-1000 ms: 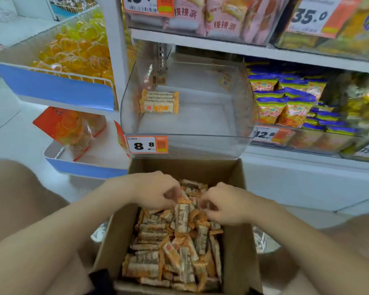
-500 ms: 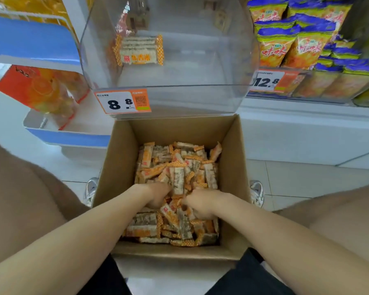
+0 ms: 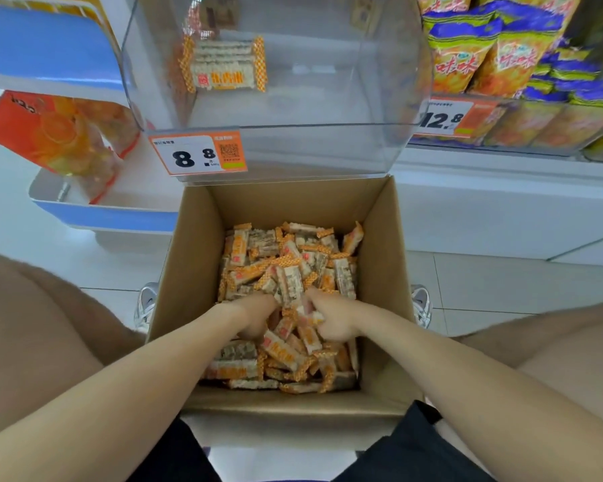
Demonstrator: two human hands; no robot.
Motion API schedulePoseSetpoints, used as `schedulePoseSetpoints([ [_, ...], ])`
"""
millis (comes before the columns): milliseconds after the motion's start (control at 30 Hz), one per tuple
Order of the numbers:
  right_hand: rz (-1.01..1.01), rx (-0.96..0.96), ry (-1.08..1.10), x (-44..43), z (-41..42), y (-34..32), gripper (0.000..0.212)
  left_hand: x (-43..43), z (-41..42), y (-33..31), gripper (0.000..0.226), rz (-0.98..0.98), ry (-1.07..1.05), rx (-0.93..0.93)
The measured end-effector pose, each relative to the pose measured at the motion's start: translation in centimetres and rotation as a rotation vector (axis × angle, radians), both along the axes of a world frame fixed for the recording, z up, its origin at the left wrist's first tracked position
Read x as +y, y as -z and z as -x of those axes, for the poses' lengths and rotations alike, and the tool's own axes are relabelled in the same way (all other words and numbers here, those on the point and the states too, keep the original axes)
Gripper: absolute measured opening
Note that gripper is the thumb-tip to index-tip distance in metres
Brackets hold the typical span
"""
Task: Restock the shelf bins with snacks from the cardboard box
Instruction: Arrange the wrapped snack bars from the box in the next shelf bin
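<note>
The bin fills the upper centre of the frame, with its front wall directly above the far edge of the box. The box occupies the centre. The snacks lie heaped inside it, long axes in all directions. The left hand and right hand sit side by side in the heap, equally near the bin, which lies straight up-frame. Each hand appears curled round a clutch of snacks. The fingertips are buried. One pack lies crosswise in the bin.
</note>
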State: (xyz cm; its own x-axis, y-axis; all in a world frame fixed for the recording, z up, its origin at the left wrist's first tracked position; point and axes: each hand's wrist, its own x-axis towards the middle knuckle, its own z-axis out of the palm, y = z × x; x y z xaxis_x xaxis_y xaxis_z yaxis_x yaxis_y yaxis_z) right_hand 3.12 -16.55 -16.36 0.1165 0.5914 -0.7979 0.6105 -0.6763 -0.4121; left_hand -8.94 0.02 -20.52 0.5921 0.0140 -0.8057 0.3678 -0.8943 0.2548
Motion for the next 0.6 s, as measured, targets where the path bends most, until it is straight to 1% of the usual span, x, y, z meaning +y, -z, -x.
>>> schedulePoseSetpoints([
  [67,-0.01,0.006,0.103,0.0,-1.3,-1.7,0.047,0.3,-0.3,-1.2,0.036,0.043,-0.028,0.016],
  [133,-0.054,-0.022,0.196,0.1,-2.3,-3.7,0.06,1.1,-0.8,-2.5,0.035,0.101,-0.097,0.012],
  [167,-0.087,-0.044,0.238,0.2,-2.7,-4.7,0.065,1.5,-1.1,-3.3,0.034,0.12,-0.144,-0.002],
  [233,-0.149,-0.043,0.33,0.2,-3.2,-6.2,0.067,2.3,-1.6,-5.2,0.031,0.166,-0.25,-0.045],
  [267,-0.181,-0.04,0.367,0.2,-3.4,-6.7,0.064,2.6,-1.8,-6.3,0.03,0.186,-0.292,-0.08],
  [367,-0.322,-0.093,0.404,0.5,-3.4,-8.7,0.039,3.0,-2.4,-9.6,0.032,0.244,-0.438,-0.219],
  [433,-0.412,-0.119,0.426,0.5,-3.2,-9.8,0.035,3.0,-2.4,-11.6,0.037,0.343,-0.57,-0.289],
  [500,-0.508,-0.122,0.412,0.7,-2.9,-10.9,0.036,2.8,-2.1,-13.8,0.039,0.47,-0.689,-0.367],
  [600,-0.678,-0.141,0.347,0.8,-2.6,-12.4,0.031,2.7,-1.5,-17.6,0.039,0.627,-0.779,-0.48],
])
